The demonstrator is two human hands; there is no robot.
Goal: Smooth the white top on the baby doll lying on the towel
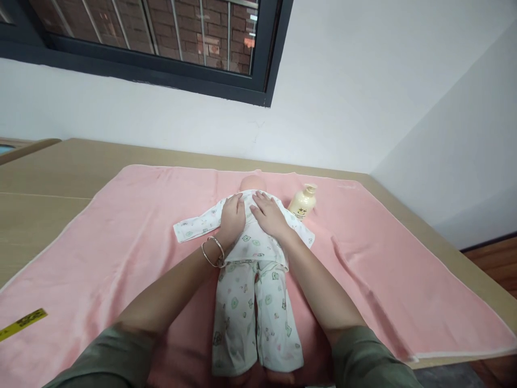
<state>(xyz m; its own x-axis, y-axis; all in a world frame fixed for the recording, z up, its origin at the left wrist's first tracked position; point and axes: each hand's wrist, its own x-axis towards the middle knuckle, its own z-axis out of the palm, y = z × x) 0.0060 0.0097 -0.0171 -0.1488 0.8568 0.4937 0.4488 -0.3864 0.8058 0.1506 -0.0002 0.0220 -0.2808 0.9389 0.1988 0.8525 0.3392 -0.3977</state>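
Note:
A baby doll point(253, 183) lies stretched out with its bald head away from me; its face is not visible. It wears a white long-sleeved top point(254, 242) and matching trousers point(236, 318), both printed with small green figures. On the upper left of the top rests my left hand point(233, 218), its fingers laid toward the shoulder and partly hidden. My right hand point(270, 215) lies flat on the upper right of the top, fingers spread. Both sleeves reach out sideways. A cream pump bottle point(302, 202) stands just beyond the right sleeve.
Beneath the doll a pink blanket point(141, 226) with some creases covers much of the wooden table point(48, 183). A yellow printed strip point(24, 325) lies at the left front. Behind the table is a white wall point(323, 108) with a dark-framed window point(266, 64).

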